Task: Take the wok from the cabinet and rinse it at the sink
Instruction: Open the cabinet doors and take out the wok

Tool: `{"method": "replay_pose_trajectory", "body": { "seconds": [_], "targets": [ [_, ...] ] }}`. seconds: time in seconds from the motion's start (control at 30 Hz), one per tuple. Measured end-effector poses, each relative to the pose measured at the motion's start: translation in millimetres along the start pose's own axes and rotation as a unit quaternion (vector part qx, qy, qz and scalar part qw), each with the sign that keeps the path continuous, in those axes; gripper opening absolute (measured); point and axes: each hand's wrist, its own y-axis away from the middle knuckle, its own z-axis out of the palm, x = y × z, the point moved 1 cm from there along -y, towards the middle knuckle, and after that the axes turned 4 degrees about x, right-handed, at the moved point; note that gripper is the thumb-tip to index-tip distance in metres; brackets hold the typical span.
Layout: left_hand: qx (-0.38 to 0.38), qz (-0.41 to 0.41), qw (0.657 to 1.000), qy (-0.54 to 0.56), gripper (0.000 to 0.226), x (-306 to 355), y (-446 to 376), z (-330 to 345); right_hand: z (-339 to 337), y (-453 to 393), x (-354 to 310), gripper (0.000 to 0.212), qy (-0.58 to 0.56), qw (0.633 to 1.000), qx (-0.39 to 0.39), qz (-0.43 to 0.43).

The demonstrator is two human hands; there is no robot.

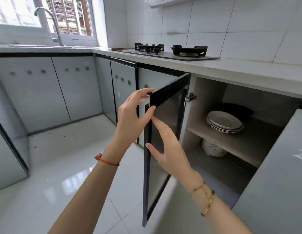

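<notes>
From the head camera, the task looks to be at its very start: the cabinet is open, but nothing has been taken out.

The left hand [131,115] is at the top outer corner of the dark-framed, smoked-glass cabinet door [165,130], its thumb and fingers straddling the door's edge in a loose hold rather than a tight grip. The right hand [167,149] lies just below it with fingers straight and relaxed, resting against the door's inner face and holding nothing. The door stands swung out toward the person, so both hands sit in front of the opening.

To the right of the hands and further in, the white cabinet interior [204,98] shows a stack of pale round ceramic plates [224,122] on the upper shelf. Behind the plates, at the back of that shelf, lies a dark rounded object [234,108], most likely the black wok, though it is too shadowed to be sure. Below the shelf sits a white pot-shaped appliance with a purple pattern [213,147].

Well away to the upper left of the hands, the curved chrome tap [50,22] marks the sink under the window; the basin itself is not visible. Up and right of the hands sits the black two-burner gas hob [172,51].

Left to do, in my judgement: reach past the plates, lift the wok out, carry it to the tap and rinse it.
</notes>
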Motion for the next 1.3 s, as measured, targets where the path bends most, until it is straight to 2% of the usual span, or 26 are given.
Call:
{"method": "replay_pose_trajectory", "body": {
  "seconds": [0.17,0.4,0.67,0.77,0.9,1.0,1.13,1.3],
  "targets": [
    [-0.008,-0.021,1.0,-0.021,0.038,-25,-13,-22,32,-28,-5,0.079,0.001,1.0,-0.022,-0.003],
    [-0.054,-0.094,0.994,-0.029,0.038,-67,-41,-52,65,-65,-13,0.088,0.014,0.997,-0.075,-0.018],
    [-0.052,-0.138,0.989,-0.009,0.039,-86,-51,-54,79,-88,-14,0.09,-0.002,0.991,-0.132,0.007],
    [-0.038,-0.11,0.992,-0.045,0.04,-80,-46,-49,64,-84,-14,0.084,-0.003,0.994,-0.111,-0.003],
    [0.057,-0.026,0.994,-0.094,0.032,-59,-42,-41,30,-69,3,0.059,0.038,0.998,-0.053,-0.003],
    [0.08,0.025,0.993,-0.079,0.031,-33,-38,-27,-9,-51,18,0.052,0.077,0.997,-0.025,0.004],
    [0.032,0.038,0.999,0.002,0.03,-4,-25,14,-73,-17,41,0.05,0.161,0.986,0.006,0.041],
    [-0.081,0.01,0.992,0.095,0.033,25,-4,95,-150,30,70,0.051,0.265,0.955,0.055,0.124]
  ]
}}
